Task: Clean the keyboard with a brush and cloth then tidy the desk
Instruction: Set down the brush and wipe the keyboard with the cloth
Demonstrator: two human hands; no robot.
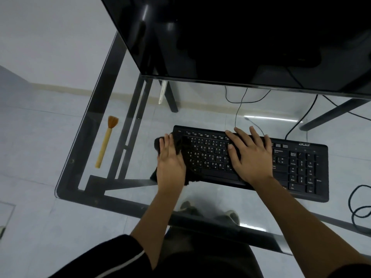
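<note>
Left hand [170, 163] flat, fingers straight, pressing a black cloth [157, 145] at the keyboard's [291, 167] left end. Right hand [251, 157] is spread wide, resting flat on the middle keys. The keyboard's long axis runs roughly 10-to-4 on the glass desk [100, 199]. The cloth is mostly hidden under the palm (its edge blends into the black keys, hard to trace). The brush [105, 143] lies at 9 o'clock of the left hand, well apart, long axis near 12-to-6, bristles pointing to 12. A glossy black panel [241, 37] at 12 is cut off by the frame.
</note>
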